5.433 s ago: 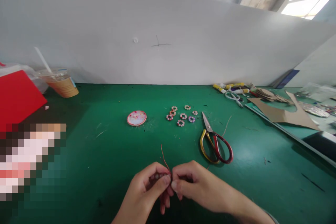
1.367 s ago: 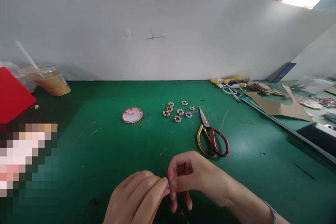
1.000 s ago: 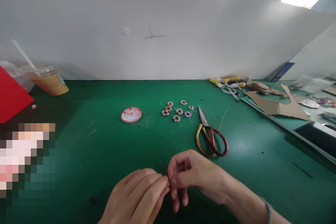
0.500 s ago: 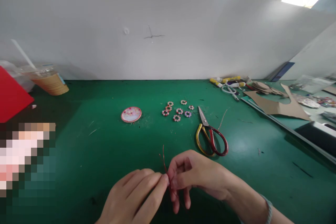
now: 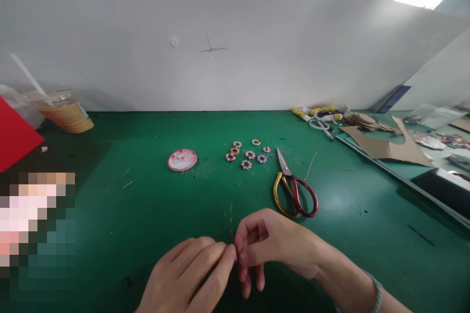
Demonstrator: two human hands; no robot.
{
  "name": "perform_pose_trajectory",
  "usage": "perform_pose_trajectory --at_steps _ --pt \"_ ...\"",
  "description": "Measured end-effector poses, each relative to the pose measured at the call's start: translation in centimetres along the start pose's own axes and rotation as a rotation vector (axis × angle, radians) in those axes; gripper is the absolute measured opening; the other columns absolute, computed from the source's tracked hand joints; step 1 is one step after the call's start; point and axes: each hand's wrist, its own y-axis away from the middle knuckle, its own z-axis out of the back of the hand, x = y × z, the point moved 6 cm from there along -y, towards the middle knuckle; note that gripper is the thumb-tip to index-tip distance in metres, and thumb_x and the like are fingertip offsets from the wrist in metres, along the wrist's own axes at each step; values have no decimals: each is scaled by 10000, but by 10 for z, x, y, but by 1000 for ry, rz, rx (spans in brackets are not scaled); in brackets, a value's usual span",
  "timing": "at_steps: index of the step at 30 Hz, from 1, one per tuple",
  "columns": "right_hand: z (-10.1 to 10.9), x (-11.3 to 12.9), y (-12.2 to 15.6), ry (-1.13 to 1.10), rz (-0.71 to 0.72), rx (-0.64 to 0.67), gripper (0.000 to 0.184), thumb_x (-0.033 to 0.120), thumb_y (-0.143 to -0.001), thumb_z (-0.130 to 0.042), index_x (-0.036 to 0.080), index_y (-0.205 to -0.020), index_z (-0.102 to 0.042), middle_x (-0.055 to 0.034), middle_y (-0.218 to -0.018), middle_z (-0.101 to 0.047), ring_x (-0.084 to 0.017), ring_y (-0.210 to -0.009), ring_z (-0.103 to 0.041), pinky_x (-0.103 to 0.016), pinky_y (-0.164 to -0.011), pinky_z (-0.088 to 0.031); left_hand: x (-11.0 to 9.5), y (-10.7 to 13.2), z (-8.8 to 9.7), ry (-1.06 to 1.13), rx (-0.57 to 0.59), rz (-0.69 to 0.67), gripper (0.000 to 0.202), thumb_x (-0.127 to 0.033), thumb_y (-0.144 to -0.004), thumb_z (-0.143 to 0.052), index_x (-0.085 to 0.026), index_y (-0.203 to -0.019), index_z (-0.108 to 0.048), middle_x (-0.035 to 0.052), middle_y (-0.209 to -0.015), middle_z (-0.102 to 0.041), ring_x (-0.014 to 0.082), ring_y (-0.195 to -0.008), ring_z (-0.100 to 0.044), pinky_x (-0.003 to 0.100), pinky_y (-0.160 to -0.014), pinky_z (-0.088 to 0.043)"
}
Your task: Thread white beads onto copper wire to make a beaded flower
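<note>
My left hand (image 5: 191, 274) and my right hand (image 5: 273, 247) meet low in the middle of the view, fingertips pinched together on a thin red wire (image 5: 231, 220) whose free end sticks up between them. What is strung on the wire is hidden inside the fingers. Beyond the hands, several small bead rings (image 5: 246, 153) lie in a cluster on the green table (image 5: 154, 205). A round pink lid (image 5: 182, 159) sits left of the rings. Scissors with yellow and red handles (image 5: 293, 190) lie just right of them, close to my right hand.
A drink cup with a straw (image 5: 64, 112) and a red sheet (image 5: 14, 137) are at the far left. Glue sticks, small scissors (image 5: 321, 124) and cardboard pieces (image 5: 389, 149) crowd the far right. A white board wall (image 5: 220, 34) closes off the back.
The hands have stayed together on the wire, working it in small turns; its free end dipped out of sight about a second ago and stands up again now. The view drifted slightly.
</note>
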Motion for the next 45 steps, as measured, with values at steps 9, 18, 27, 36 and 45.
perform_pose_trajectory --at_steps 9,18,27,36,45 --pt "-2 1 0 33 38 -79 101 141 -614 -681 100 -665 -604 -17 -593 -660 -120 -516 -659 -155 -435 -489 -2 2 -1 -18 -7 17 370 -103 -1007 -338 -110 -864 -679 35 -683 -767 177 -579 -728 305 -528 -562" --pt "1 -1 -1 12 -21 -20 190 200 -612 -758 100 -669 -607 -20 -595 -667 -116 -505 -659 -146 -424 -505 -2 6 -3 112 -41 110 240 -79 -975 -447 -107 -915 -678 26 -737 -761 150 -659 -715 277 -637 -558" --pt "-2 -2 2 17 -30 14 128 142 -627 -704 96 -701 -611 -23 -622 -673 -111 -531 -666 -145 -447 -524 1 7 -4 187 -63 152 215 -58 -955 -458 -102 -912 -665 55 -713 -734 164 -664 -678 267 -621 -554" --pt "-4 -1 0 -6 -16 18 107 126 -598 -679 101 -673 -608 -17 -601 -671 -110 -511 -661 -140 -435 -518 -3 1 -2 221 -42 70 238 -62 -980 -419 -83 -920 -649 71 -710 -724 172 -652 -662 277 -568 -527" --pt "-2 1 1 -17 39 -17 93 87 -615 -654 104 -692 -606 -11 -602 -676 -117 -543 -679 -140 -465 -514 -1 10 -6 161 -26 105 220 -40 -961 -438 -83 -944 -654 68 -737 -735 173 -693 -678 273 -608 -550"
